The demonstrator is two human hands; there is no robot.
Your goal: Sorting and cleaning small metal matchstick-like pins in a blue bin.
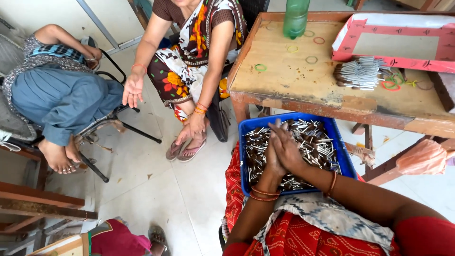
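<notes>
Only one view here, the head camera looking down: both hands are pressed together over a blue tray [342,156] sitting on the lap, the left hand [274,159] and right hand [286,147] closed palm to palm around what looks like a bunch of the small silver-and-dark sticks [316,144] that fill the tray. To do this bit well I'd say keep the palms snug and the ends lined up so none slide out, working low over the tray. Another bundle of sticks [361,73] lies on the wooden table [284,71] with loose rubber bands [260,68] near it. Hard to tell how many sticks are actually between the palms, the fingers cover them, and the green bottle [295,18] is cut off at the top
</notes>
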